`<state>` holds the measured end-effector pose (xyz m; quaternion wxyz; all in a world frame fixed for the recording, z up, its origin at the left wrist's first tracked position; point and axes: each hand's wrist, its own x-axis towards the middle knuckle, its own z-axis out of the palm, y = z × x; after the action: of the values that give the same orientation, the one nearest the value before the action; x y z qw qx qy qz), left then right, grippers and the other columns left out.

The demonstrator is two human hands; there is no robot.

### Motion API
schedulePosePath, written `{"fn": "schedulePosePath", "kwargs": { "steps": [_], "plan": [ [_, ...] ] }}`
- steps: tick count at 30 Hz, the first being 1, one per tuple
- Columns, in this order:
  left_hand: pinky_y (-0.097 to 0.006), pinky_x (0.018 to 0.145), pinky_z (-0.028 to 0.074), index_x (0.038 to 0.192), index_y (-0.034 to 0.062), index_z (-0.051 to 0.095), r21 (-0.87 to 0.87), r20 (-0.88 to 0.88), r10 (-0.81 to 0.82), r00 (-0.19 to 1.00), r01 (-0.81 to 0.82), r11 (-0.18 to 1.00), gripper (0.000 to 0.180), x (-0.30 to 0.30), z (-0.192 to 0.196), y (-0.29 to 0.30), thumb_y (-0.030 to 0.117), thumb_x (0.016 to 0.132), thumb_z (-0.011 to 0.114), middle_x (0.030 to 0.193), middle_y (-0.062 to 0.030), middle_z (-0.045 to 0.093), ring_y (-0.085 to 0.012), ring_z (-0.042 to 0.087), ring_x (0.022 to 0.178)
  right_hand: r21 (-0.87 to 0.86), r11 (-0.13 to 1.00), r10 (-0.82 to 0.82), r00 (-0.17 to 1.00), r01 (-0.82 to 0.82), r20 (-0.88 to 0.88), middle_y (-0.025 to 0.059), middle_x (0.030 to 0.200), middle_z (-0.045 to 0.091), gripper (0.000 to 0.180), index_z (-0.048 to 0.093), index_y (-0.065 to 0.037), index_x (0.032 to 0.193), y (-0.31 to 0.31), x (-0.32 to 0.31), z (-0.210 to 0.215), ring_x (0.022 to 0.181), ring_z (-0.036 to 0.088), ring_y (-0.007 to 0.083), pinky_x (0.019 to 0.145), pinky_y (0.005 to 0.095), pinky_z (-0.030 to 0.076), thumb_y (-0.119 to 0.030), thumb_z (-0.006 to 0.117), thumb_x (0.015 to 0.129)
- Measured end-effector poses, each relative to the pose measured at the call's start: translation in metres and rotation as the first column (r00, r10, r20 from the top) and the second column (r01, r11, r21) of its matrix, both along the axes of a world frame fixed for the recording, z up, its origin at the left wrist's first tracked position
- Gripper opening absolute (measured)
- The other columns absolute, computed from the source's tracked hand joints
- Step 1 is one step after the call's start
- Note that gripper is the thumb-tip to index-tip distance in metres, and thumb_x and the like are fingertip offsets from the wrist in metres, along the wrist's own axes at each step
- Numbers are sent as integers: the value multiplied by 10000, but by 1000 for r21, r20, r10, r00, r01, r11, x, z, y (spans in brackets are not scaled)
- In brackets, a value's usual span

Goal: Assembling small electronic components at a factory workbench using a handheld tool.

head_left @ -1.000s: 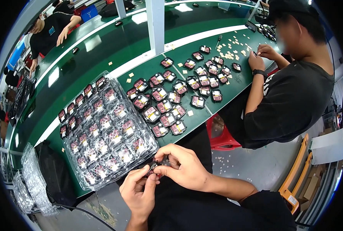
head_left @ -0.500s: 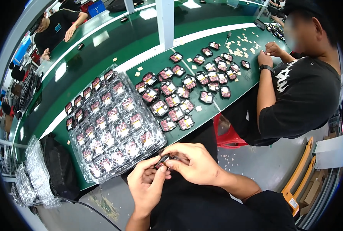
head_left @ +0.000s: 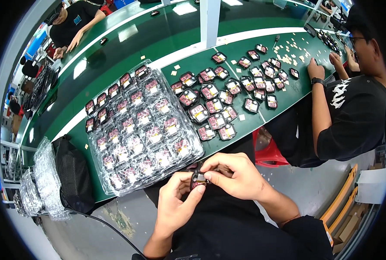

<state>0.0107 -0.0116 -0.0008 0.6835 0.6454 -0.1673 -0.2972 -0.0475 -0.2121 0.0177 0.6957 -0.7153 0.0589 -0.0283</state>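
Note:
Between both hands, in front of my body, is a small black device point(head_left: 197, 178) with a pink-and-white face and a yellowish strip, held tilted. My left hand point(head_left: 175, 201) is closed on its left side, thumb across the lower face. The thumb and fingers of my right hand point(head_left: 238, 180) pinch its upper right edge; part of the device is hidden behind them. Just beyond my hands is a clear plastic blister tray point(head_left: 196, 151) filled with rows of similar devices. Several loose devices point(head_left: 216, 121) lie face up on the green table point(head_left: 249, 123) to its right.
Small pale squares point(head_left: 288, 52) are scattered farther along the table. At right sits a co-worker point(head_left: 344, 117) in black beside a red stool point(head_left: 266, 151). A black bag point(head_left: 73, 173) and clear packaging point(head_left: 47, 177) stand at left. Another person point(head_left: 78, 24) works across the green line.
The view has shifted, so the table appears lower and farther right. My hands have turned the device so that more of its face shows. The co-worker's hands have moved apart.

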Motion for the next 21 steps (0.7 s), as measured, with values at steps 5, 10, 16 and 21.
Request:
{"fn": "schedulePosePath", "kwargs": {
  "steps": [5, 10, 16, 21],
  "plan": [
    [-242, 736, 577, 1153, -67, 626, 104, 46, -40, 998, 35, 994, 197, 2, 9, 5, -40, 976, 706, 1016, -102, 729, -109, 705, 871, -303, 946, 174, 970, -117, 169, 113, 980, 755, 233, 734, 0, 1126, -2, 0, 6, 824, 754, 206, 717, 329, 596, -26, 788, 901],
    [-297, 736, 650, 1217, -54, 508, -180, -175, 143, 974, -175, 968, 243, 2, 8, 2, -79, 1004, 621, 1081, -169, 695, -189, 739, 874, -142, 987, 81, 995, -72, 57, 136, 1062, 729, 343, 657, -17, 1242, 7, -4, 9, 963, 741, 242, 798, 352, 592, -132, 784, 945],
    [-321, 808, 662, 1298, -66, 526, -188, -190, 94, 977, -130, 974, 306, 3, 6, 1, -77, 1005, 613, 1109, -173, 704, -200, 742, 934, -91, 994, 54, 998, -53, 11, 106, 914, 764, 313, 645, 11, 1245, 7, -6, 4, 767, 735, 154, 706, 291, 572, -22, 722, 944],
    [-334, 813, 654, 1315, -77, 550, -168, -182, -55, 982, 24, 986, 307, 8, 5, 6, -40, 1019, 623, 1115, -184, 725, -212, 743, 956, -128, 990, 56, 998, -54, 13, 102, 903, 761, 283, 704, 18, 1216, -1, -5, 3, 770, 713, 132, 681, 283, 553, -4, 710, 934]
  ]
}}
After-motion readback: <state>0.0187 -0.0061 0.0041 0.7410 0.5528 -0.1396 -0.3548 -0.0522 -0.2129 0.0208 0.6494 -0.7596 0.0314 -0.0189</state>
